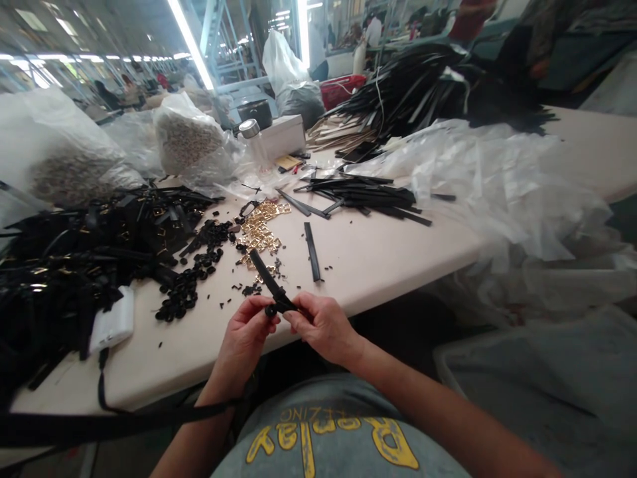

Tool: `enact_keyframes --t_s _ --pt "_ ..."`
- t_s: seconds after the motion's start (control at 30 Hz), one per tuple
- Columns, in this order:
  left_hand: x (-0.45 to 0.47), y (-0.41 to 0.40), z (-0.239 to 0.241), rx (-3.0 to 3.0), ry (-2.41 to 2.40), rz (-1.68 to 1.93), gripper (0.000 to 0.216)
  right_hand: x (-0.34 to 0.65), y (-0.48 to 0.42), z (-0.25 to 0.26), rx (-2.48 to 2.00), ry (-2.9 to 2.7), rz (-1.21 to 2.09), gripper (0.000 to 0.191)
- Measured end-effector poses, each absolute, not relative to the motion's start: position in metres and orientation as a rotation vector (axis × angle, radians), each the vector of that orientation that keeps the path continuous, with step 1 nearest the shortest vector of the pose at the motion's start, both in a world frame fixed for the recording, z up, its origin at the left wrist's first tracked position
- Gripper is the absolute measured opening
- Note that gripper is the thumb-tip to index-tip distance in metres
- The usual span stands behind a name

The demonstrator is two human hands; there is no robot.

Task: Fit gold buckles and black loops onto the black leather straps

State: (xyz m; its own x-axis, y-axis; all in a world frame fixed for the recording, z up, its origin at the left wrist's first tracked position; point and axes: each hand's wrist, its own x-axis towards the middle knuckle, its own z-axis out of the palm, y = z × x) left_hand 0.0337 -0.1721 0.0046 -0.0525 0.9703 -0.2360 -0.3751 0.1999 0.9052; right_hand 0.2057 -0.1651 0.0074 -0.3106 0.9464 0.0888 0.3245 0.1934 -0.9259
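By the tabletop point(378, 259), the left grip point(247, 330) pinches a round black piece point(270, 310) beside a black strap point(265, 273), whose near end the right grip point(326, 326) clasps.

A long, pale table point(388, 259) stretches across a big room. Behind it, two bright tube lights point(190, 43) shine near blue metal bars point(212, 26). Far off on the left, more lights point(92, 58) glow in a row.

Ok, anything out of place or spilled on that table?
Mildly: plastic hangs over the edge of the table, and black bits lie loose by the gold buckles, as if spilled. One strip lies apart from the pile. The held strap shows no obvious damage.
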Motion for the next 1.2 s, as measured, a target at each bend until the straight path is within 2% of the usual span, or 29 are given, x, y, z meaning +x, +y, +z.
enact_keyframes --t_s 0.53,0.7,0.9,1.03,1.2 --pt "0.027 -0.168 0.009 0.855 1.208 1.093 0.024 0.215 -0.16 0.021 -1.34 -2.046 0.985 0.014" --pt "0.02 -0.168 0.006 1.022 1.264 0.974 0.024 0.218 -0.16 0.018 -1.307 -2.128 0.985 0.017" --pt "0.02 -0.169 0.012 1.221 1.348 0.928 0.021 0.214 -0.163 0.009 -1.286 -2.014 1.036 0.014" --pt "0.028 -0.173 0.017 1.37 1.39 1.052 0.017 0.211 -0.164 0.005 -1.245 -1.98 1.033 0.014" --pt "0.028 -0.176 0.011 1.317 1.342 0.996 0.018 0.21 -0.164 -0.003 -1.223 -1.935 1.103 0.015"
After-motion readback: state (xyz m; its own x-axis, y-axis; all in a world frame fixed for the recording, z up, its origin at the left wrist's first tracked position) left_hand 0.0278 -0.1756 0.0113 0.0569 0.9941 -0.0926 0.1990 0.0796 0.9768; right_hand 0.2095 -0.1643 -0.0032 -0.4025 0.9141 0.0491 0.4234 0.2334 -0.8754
